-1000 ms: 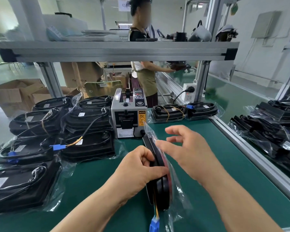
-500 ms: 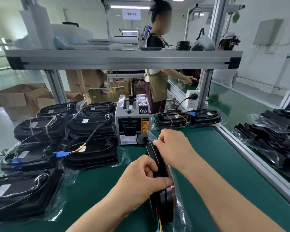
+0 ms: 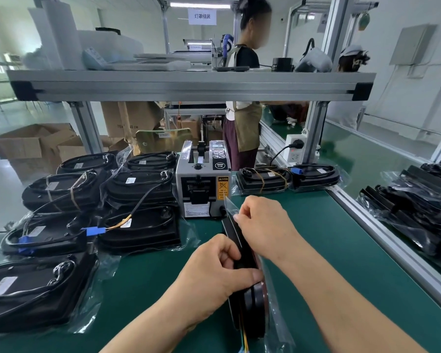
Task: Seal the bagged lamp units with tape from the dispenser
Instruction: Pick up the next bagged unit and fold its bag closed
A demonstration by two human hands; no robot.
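- While it stands on edge on the green bench mat (image 3: 328,250), the black lamp unit in its clear plastic bag (image 3: 250,301) is clamped by the left hand (image 3: 214,273). The fingers curl over its near upper rim and the thumb presses along its side.
- Just beyond that hand, the right hand (image 3: 262,225) has its fingers drawn together, pinching the loose clear bag flap (image 3: 229,205) at the unit's far upper edge. Whether a piece of tape lies under the fingertips cannot be told.
- Just past the right hand's knuckles sits the grey box-shaped tape dispenser with a yellow caution label (image 3: 202,182), near the flap's tip.
- Left of the left hand lie stacked black bagged lamp units with coiled cables (image 3: 138,228), one trailing a blue connector (image 3: 95,230).
- Beyond the right hand and to its right, two more black units (image 3: 288,178) lie beside the dispenser, in front of a white socket with a black plug (image 3: 294,150).
- Farthest off, a silver aluminium shelf beam (image 3: 188,85) spans the bench, and a person in an olive apron (image 3: 244,123) stands behind it.
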